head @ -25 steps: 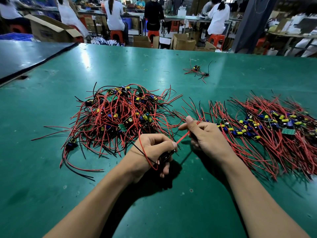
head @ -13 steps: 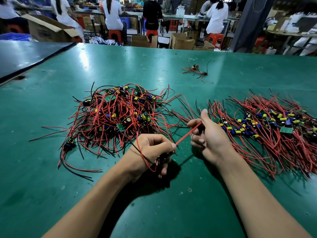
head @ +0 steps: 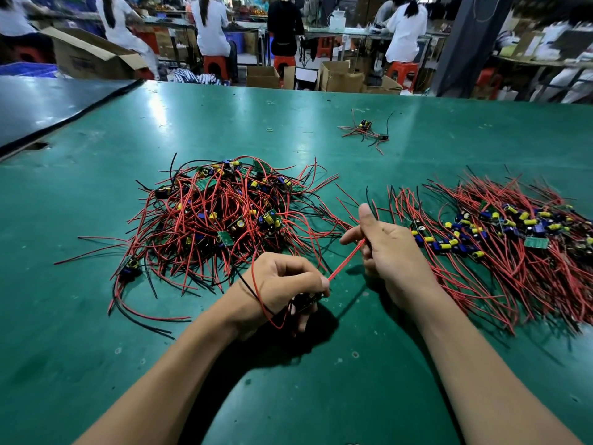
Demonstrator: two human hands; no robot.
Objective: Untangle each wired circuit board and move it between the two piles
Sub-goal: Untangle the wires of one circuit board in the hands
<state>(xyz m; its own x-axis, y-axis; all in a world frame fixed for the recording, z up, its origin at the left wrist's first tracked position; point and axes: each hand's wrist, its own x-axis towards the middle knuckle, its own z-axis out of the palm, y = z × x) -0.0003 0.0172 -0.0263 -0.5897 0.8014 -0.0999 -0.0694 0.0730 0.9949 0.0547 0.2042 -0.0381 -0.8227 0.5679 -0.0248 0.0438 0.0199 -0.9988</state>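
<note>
Right hand (head: pixel 394 252) turned thumb-up, pinching wire (head: pixel 346 259); left hand (head: pixel 282 281) hides board (head: pixel 305 300).

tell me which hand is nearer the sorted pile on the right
Right. The right hand is at the left edge of the sorted pile; the left hand sits further left, by the tangled pile.
</note>
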